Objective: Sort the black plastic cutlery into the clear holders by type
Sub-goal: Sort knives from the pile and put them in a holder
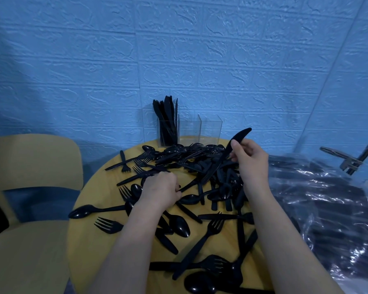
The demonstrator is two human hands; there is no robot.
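Mid-sort, the right hand point(250, 160) pinched a knife point(232, 149) above the table's point(87, 230) far edge, the left hand point(162, 190) gripped another in the pile, next bound for the knife-filled holder point(168, 132)

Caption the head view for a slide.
Right hand lifts a black knife; left hand grips cutlery in the pile.

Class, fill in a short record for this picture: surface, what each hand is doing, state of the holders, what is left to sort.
Surface: round yellow wooden table
Right hand: grip on a black plastic knife, raised over the pile
Left hand: fingers curled round cutlery in the pile
Clear plastic holders: the left one holds upright black plastic knives; the others look empty
Left to sort: loose black plastic forks, spoons and knives
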